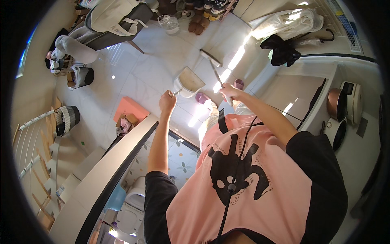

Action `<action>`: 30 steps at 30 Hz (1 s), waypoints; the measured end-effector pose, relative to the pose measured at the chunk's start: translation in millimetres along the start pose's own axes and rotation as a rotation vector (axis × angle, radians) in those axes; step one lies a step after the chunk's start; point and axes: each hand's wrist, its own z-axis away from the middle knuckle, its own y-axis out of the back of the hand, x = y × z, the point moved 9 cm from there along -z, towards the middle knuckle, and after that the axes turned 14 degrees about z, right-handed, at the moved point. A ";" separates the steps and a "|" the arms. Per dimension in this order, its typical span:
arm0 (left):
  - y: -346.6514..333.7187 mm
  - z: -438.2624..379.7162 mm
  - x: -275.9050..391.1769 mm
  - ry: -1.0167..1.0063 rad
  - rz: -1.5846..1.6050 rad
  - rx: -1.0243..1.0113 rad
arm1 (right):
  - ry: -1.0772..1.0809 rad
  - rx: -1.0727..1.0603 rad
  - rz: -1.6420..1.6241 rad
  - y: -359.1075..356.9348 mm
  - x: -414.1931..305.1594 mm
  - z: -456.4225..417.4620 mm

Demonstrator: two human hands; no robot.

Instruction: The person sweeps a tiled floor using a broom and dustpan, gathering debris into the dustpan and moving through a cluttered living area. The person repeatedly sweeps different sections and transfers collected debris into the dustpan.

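Observation:
My left hand (168, 103) is closed around the upper end of a dustpan's handle. The white dustpan (189, 81) is below it, over the tiled floor, with brownish smudges in its pan. In my right hand (231, 92) is the pale handle of a broom (215, 73). The broom head (210, 58), white with a dark bristle edge, is beyond the dustpan and apart from it. Whether the dustpan rests on the floor I cannot tell. My feet, in purple slippers (202, 98), stand near the dustpan.
A clear plastic jug (169, 24) and brown slippers (198, 25) lie ahead near a shoe rack. Left are a lined waste bin (80, 77), a chair (122, 33) and a pink box (131, 109). A black bag (281, 51) hangs at right. A bathroom doorway opens at lower left.

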 end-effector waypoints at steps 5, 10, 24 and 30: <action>-5.2 -2.5 27.1 0.033 -0.065 0.016 | 0.056 -0.175 -0.129 -31.8 -12.3 14.2; -3.5 0.2 13.7 0.046 -0.086 0.040 | -0.012 -0.204 -0.038 25.6 -24.2 58.2; -2.6 2.8 23.8 0.009 -0.061 0.070 | 0.004 0.131 0.225 59.0 6.3 -1.4; -2.5 4.5 25.2 0.010 -0.057 0.077 | -0.056 -0.011 0.129 -6.3 26.6 -12.7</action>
